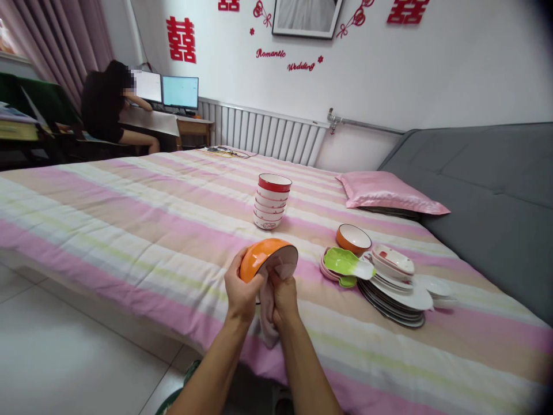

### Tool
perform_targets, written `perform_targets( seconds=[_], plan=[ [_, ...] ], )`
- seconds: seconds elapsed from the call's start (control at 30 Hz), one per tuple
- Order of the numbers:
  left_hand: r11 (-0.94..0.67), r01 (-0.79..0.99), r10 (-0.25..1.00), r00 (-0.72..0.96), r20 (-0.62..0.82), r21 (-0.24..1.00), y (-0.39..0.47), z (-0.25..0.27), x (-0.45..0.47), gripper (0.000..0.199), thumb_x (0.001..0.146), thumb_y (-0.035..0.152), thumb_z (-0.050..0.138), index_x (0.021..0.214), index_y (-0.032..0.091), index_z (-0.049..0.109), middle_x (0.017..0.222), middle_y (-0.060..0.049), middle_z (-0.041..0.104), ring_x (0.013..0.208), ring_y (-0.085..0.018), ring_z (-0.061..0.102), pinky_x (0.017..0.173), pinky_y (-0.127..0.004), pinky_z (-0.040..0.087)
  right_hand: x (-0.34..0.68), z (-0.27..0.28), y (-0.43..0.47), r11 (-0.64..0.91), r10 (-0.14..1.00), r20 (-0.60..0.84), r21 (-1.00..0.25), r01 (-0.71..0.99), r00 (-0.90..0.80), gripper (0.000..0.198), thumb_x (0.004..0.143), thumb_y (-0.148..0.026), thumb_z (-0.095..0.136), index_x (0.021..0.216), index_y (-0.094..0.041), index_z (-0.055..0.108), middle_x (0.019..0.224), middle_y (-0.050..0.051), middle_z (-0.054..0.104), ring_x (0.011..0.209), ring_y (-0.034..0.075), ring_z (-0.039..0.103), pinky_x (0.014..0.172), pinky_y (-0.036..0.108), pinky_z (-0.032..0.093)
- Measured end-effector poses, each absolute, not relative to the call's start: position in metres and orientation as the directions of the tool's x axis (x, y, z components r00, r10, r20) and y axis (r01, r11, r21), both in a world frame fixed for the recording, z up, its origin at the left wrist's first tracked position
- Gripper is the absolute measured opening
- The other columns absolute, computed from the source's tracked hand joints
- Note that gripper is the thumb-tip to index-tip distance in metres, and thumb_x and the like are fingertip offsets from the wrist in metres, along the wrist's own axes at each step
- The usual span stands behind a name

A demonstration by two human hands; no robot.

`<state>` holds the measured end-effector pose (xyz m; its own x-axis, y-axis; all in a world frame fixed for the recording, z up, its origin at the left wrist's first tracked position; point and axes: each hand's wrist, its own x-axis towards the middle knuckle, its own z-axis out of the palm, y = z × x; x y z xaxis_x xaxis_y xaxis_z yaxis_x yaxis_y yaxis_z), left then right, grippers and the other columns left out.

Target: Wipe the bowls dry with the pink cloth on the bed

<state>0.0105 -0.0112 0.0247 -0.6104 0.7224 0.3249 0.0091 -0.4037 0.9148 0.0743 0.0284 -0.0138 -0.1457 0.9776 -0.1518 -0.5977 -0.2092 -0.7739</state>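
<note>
An orange bowl (263, 253) with a pale inside is tilted on its side above the near edge of the bed. My left hand (242, 291) is closed on its rim and outer wall at the left. Against the inside of the bowl, my right hand (284, 294) presses a pinkish-grey cloth (268, 314), whose loose end hangs down between my wrists. Part of my right hand's fingers is hidden by the cloth and the bowl. Just beyond stands a stack of white bowls (270, 207), the top one with a red band.
On the striped bedspread (173, 230) at right are another orange bowl (354, 239), a green leaf-shaped dish (343, 262), and stacked plates (395, 305) with white dishes. A pink pillow (389, 193) lies by the grey headboard (484, 190). A person (103, 104) sits at a desk, far left.
</note>
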Motion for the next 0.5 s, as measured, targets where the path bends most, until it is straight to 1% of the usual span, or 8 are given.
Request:
perform_targets(
  seconds=[0.1,0.23,0.4,0.5],
  plan=[
    [-0.394,0.030,0.688,-0.654,0.316,0.919,-0.011,0.024,0.014,0.056,0.057,0.022,0.056,0.113,0.010,0.056,0.110,-0.010,0.063,0.104,-0.028,0.058,0.091,-0.034,0.047,0.071,-0.011,0.022,-0.213,0.974,-0.121,-0.772,-0.598,-0.191,0.033,0.062,-0.031,0.072,0.091,-0.016,0.065,0.082,0.006,0.072,0.074,0.022,0.068,0.065,0.032,0.055],
    [-0.412,0.032,0.648,-0.692,0.318,0.910,-0.013,0.026,0.024,0.055,0.058,0.023,0.055,0.111,0.011,0.053,0.110,-0.010,0.060,0.103,-0.027,0.058,0.091,-0.036,0.047,0.069,-0.007,0.015,-0.237,0.962,-0.093,-0.752,-0.616,-0.256,0.040,0.063,-0.033,0.071,0.097,-0.013,0.064,0.089,0.009,0.071,0.079,0.023,0.068,0.067,0.032,0.056],
    [-0.407,0.051,0.638,-0.699,0.324,0.912,-0.015,0.025,0.034,0.061,0.058,0.024,0.057,0.117,0.009,0.049,0.110,-0.011,0.057,0.104,-0.027,0.056,0.092,-0.036,0.045,0.071,-0.001,0.009,-0.280,0.945,-0.086,-0.709,-0.647,-0.314,0.042,0.064,-0.032,0.071,0.100,-0.013,0.064,0.090,0.009,0.071,0.078,0.023,0.067,0.062,0.031,0.056],
    [-0.401,0.071,0.652,-0.679,0.339,0.913,-0.015,0.026,0.038,0.057,0.061,0.024,0.056,0.116,0.010,0.049,0.110,-0.011,0.057,0.103,-0.025,0.056,0.092,-0.035,0.045,0.076,-0.003,0.012,-0.271,0.954,-0.109,-0.713,-0.646,-0.280,0.039,0.062,-0.029,0.071,0.096,-0.012,0.065,0.086,0.010,0.072,0.073,0.022,0.067,0.061,0.031,0.055]
  ],
)
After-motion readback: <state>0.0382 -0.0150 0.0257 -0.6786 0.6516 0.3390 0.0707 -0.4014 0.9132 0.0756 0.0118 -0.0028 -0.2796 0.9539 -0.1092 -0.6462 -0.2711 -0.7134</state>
